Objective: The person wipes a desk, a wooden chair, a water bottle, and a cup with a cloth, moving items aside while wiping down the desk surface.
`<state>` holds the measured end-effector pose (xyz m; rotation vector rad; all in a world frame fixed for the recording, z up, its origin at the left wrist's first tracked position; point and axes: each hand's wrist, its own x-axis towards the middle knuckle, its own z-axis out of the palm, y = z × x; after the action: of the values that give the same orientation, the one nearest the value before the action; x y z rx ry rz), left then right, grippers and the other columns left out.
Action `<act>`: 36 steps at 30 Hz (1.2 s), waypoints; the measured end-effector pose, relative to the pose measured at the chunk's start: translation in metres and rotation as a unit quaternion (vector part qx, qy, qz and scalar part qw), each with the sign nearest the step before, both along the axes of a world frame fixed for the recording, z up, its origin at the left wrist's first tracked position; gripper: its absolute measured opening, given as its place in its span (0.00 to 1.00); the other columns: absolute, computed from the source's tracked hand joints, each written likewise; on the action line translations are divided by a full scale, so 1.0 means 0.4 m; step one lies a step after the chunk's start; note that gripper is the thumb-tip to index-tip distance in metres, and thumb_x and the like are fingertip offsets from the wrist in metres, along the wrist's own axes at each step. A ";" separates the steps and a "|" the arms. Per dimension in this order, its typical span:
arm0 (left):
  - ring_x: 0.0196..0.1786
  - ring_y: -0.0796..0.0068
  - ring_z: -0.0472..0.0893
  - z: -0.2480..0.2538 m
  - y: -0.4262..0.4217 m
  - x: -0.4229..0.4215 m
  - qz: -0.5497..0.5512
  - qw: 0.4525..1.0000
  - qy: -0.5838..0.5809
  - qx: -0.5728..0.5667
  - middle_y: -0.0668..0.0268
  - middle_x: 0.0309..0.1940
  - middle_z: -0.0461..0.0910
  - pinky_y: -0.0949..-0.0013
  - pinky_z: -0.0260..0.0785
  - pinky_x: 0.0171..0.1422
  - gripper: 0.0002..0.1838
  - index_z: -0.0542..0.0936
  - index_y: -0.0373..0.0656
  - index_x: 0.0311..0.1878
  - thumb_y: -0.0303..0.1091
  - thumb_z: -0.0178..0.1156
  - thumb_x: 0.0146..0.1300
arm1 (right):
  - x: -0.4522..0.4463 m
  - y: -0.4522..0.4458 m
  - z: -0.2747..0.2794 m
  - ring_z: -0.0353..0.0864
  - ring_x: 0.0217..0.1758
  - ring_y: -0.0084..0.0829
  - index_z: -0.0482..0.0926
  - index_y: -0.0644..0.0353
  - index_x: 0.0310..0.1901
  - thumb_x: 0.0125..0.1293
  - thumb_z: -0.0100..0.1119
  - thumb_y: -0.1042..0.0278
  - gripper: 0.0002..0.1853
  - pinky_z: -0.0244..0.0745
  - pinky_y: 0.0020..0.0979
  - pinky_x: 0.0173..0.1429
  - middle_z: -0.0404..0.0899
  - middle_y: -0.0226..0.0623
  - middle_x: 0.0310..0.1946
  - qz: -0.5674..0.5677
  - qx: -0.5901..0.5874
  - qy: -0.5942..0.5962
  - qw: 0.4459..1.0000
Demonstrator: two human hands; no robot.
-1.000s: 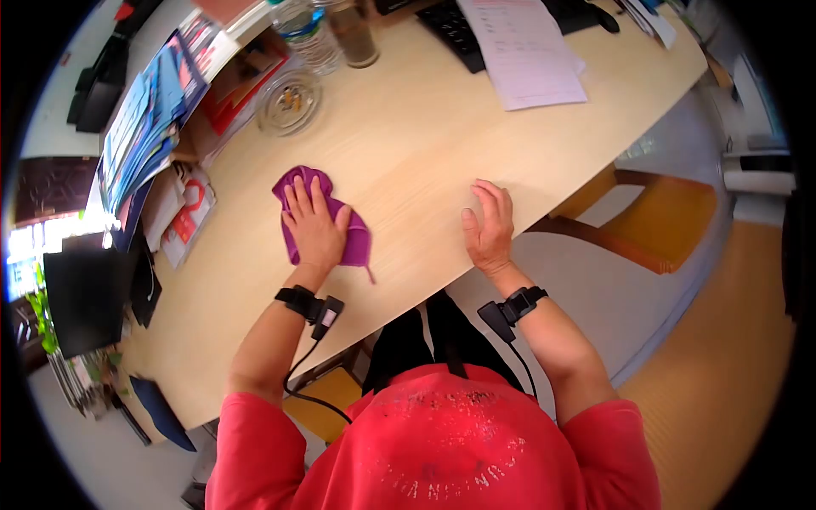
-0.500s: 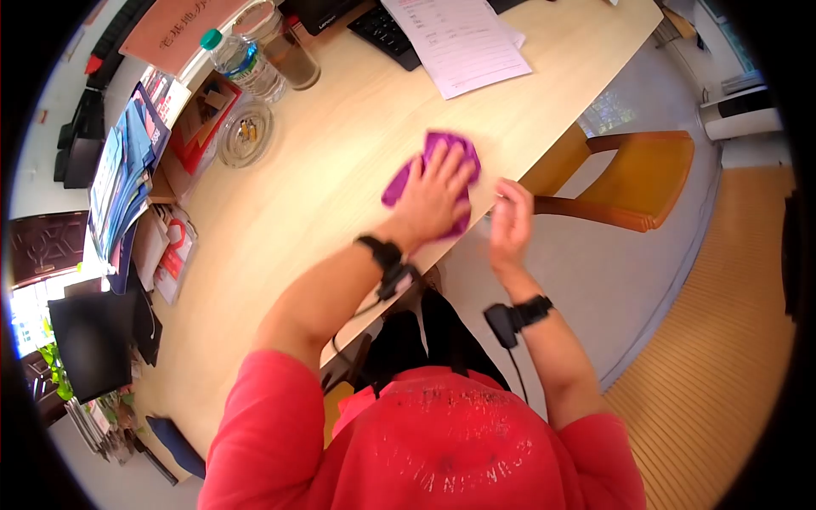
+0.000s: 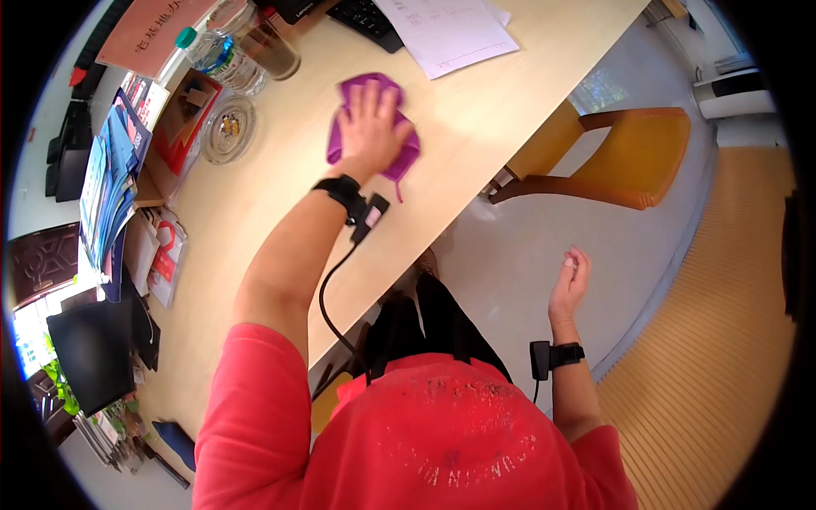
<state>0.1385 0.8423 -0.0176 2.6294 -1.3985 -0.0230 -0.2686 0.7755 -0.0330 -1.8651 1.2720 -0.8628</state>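
My left hand (image 3: 367,136) lies flat on a purple cloth (image 3: 408,157), fingers spread, pressing it against the wooden desk (image 3: 280,183). The cloth's edges show around the hand, and a thin strip trails from it toward me. Off the desk's edge, my right hand (image 3: 570,285) hangs in the air above the floor. Its fingers are loosely bent and I see nothing in them. A black strap with a small device sits on each wrist.
To the left stand a glass ashtray (image 3: 229,129) with cigarette butts, a water bottle (image 3: 223,61) and a cup of dark liquid (image 3: 270,53). Papers (image 3: 446,34) partly cover a keyboard (image 3: 367,21). A yellow-brown chair (image 3: 637,157) stands beyond the desk's right edge.
My left hand has slid the purple cloth left and farther away across the desk. My right hand has moved right and toward me, away from the desk edge.
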 end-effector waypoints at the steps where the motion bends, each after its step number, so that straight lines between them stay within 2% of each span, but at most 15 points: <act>1: 0.75 0.50 0.47 0.015 -0.004 -0.052 -0.047 0.999 0.014 0.019 0.56 0.73 0.50 0.39 0.44 0.71 0.35 0.59 0.50 0.69 0.54 0.53 0.62 | 0.011 -0.002 0.001 0.73 0.53 0.34 0.72 0.66 0.50 0.68 0.45 0.73 0.12 0.70 0.31 0.55 0.70 0.42 0.53 0.009 0.000 0.003 1.000; 3: 0.75 0.51 0.46 0.027 0.023 -0.183 -0.172 0.985 0.024 0.003 0.57 0.72 0.51 0.40 0.44 0.71 0.34 0.60 0.51 0.69 0.54 0.53 0.62 | 0.041 0.004 0.005 0.73 0.52 0.33 0.72 0.66 0.50 0.68 0.46 0.73 0.12 0.70 0.32 0.55 0.70 0.42 0.52 0.031 0.001 0.005 0.999; 5: 0.75 0.54 0.47 0.023 0.068 -0.251 -0.238 0.969 0.058 -0.035 0.59 0.72 0.53 0.41 0.44 0.72 0.34 0.62 0.52 0.68 0.54 0.54 0.61 | 0.080 0.007 0.016 0.74 0.51 0.33 0.72 0.66 0.50 0.67 0.46 0.73 0.12 0.71 0.32 0.54 0.70 0.42 0.52 0.071 0.010 -0.001 0.997; 9: 0.75 0.56 0.48 0.056 0.230 -0.218 -0.252 0.964 0.091 -0.003 0.61 0.72 0.54 0.45 0.42 0.73 0.35 0.62 0.52 0.68 0.53 0.56 0.60 | 0.155 -0.002 0.078 0.74 0.48 0.35 0.72 0.67 0.49 0.67 0.46 0.74 0.12 0.71 0.33 0.54 0.70 0.43 0.51 0.169 -0.043 0.010 0.985; 13: 0.75 0.52 0.48 0.098 0.495 -0.193 -0.199 0.971 0.113 0.075 0.56 0.72 0.52 0.45 0.40 0.74 0.36 0.64 0.49 0.67 0.52 0.59 0.57 | 0.186 -0.010 0.067 0.74 0.48 0.37 0.72 0.67 0.49 0.66 0.46 0.75 0.12 0.71 0.34 0.54 0.71 0.45 0.51 0.189 -0.056 0.013 0.980; 17: 0.75 0.51 0.48 0.095 0.780 -0.219 -0.194 0.958 0.151 0.145 0.55 0.71 0.54 0.40 0.39 0.72 0.36 0.66 0.49 0.65 0.54 0.59 0.55 | 0.201 -0.014 0.053 0.73 0.49 0.39 0.72 0.69 0.48 0.66 0.45 0.75 0.12 0.71 0.35 0.55 0.71 0.46 0.50 0.206 -0.091 0.034 0.974; 18: 0.75 0.51 0.49 0.100 0.794 -0.220 -0.203 0.960 0.146 0.125 0.56 0.71 0.54 0.39 0.40 0.71 0.35 0.67 0.51 0.64 0.55 0.60 0.54 | 0.219 -0.006 0.045 0.73 0.49 0.39 0.72 0.69 0.48 0.66 0.45 0.75 0.12 0.71 0.35 0.55 0.71 0.46 0.50 0.225 -0.107 0.030 0.968; 20: 0.75 0.56 0.49 0.126 0.791 -0.249 -0.165 0.971 0.148 0.089 0.60 0.72 0.54 0.45 0.40 0.73 0.34 0.65 0.53 0.66 0.53 0.58 0.58 | 0.247 0.007 0.078 0.73 0.50 0.40 0.72 0.70 0.49 0.68 0.44 0.73 0.13 0.71 0.36 0.55 0.71 0.46 0.51 0.292 -0.159 0.045 0.942; 22: 0.75 0.57 0.49 0.154 0.806 -0.273 -0.106 0.980 0.164 0.028 0.60 0.72 0.53 0.45 0.40 0.73 0.33 0.64 0.53 0.66 0.51 0.58 0.59 | 0.308 0.064 0.143 0.73 0.51 0.39 0.72 0.71 0.50 0.69 0.43 0.72 0.14 0.71 0.36 0.56 0.70 0.46 0.52 0.326 -0.123 0.008 0.937; 23: 0.75 0.57 0.49 0.160 0.820 -0.283 -0.080 0.983 0.163 0.004 0.60 0.72 0.52 0.45 0.40 0.73 0.32 0.65 0.53 0.66 0.52 0.57 0.59 | 0.339 0.100 0.180 0.72 0.52 0.39 0.72 0.71 0.51 0.69 0.42 0.72 0.14 0.71 0.36 0.57 0.69 0.46 0.53 0.344 -0.128 0.050 0.929; 24: 0.75 0.58 0.50 0.168 0.835 -0.290 -0.058 0.988 0.143 -0.030 0.60 0.72 0.53 0.44 0.42 0.72 0.32 0.65 0.53 0.66 0.52 0.57 0.60 | 0.373 0.137 0.220 0.72 0.53 0.39 0.71 0.71 0.52 0.70 0.42 0.72 0.15 0.71 0.35 0.57 0.69 0.46 0.53 0.379 -0.106 0.014 0.919; 27: 0.75 0.57 0.47 0.211 0.894 -0.313 0.057 0.988 0.130 -0.066 0.61 0.73 0.51 0.43 0.44 0.72 0.32 0.64 0.53 0.67 0.52 0.56 0.61 | 0.453 0.243 0.332 0.71 0.56 0.42 0.70 0.72 0.53 0.69 0.42 0.72 0.16 0.69 0.36 0.60 0.68 0.49 0.55 0.479 -0.126 0.004 0.869; 28: 0.75 0.57 0.47 0.201 0.872 -0.335 0.112 0.985 0.120 -0.052 0.60 0.73 0.51 0.43 0.43 0.72 0.32 0.64 0.53 0.67 0.52 0.56 0.60 | 0.450 0.212 0.314 0.70 0.57 0.42 0.70 0.72 0.54 0.70 0.42 0.72 0.16 0.67 0.37 0.61 0.67 0.49 0.56 0.495 -0.134 0.012 0.858; 32: 0.76 0.56 0.46 0.211 1.095 -0.343 0.313 0.944 0.096 -0.040 0.60 0.73 0.49 0.43 0.41 0.73 0.34 0.62 0.53 0.68 0.51 0.57 0.59 | 0.504 0.300 0.342 0.65 0.62 0.47 0.69 0.71 0.56 0.68 0.44 0.72 0.17 0.59 0.42 0.67 0.64 0.52 0.59 0.532 -0.175 0.096 0.823; 36: 0.75 0.55 0.46 0.180 1.347 -0.348 0.427 0.902 0.066 -0.016 0.59 0.73 0.49 0.44 0.43 0.72 0.34 0.61 0.50 0.68 0.51 0.55 0.61 | 0.493 0.346 0.284 0.59 0.66 0.49 0.68 0.70 0.57 0.66 0.47 0.72 0.19 0.55 0.43 0.69 0.61 0.53 0.63 0.534 -0.264 0.184 0.782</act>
<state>-0.0005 1.3810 0.0545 2.8941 -0.1194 -0.0667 -0.0715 0.9140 0.0806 -2.7834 -0.0662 -0.1942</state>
